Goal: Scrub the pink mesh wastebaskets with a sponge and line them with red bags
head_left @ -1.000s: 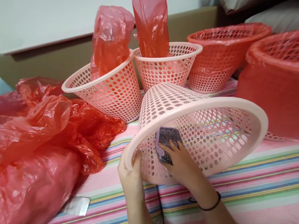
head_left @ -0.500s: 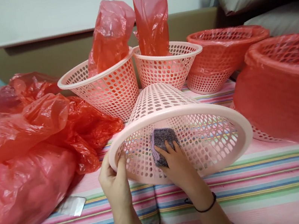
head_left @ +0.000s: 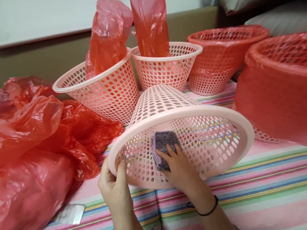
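A pale pink perforated plastic basket [head_left: 171, 117] lies on its side, its wide mouth facing me. My left hand [head_left: 115, 185] grips the left part of its rim, thumb inside and fingers outside. Inside the basket, my right hand [head_left: 177, 165] presses a folded dark grey cloth [head_left: 166, 144] with purple edging against the lower inner wall. The right fingers lie over the cloth, and the palm hides part of it. A thin black band circles the right wrist.
Two upright pink baskets [head_left: 61, 85] [head_left: 196, 50] with red plastic bags in them stand behind. At right are two baskets [head_left: 205, 58] [head_left: 285, 98] lined with red bags. Loose red plastic bags [head_left: 31, 150] pile at left, beside a small silvery packet [head_left: 71, 214], on striped cloth [head_left: 256, 192].
The whole view has shifted slightly, so everything sits a little further left. Both hands keep their places on the basket rim and the cloth.
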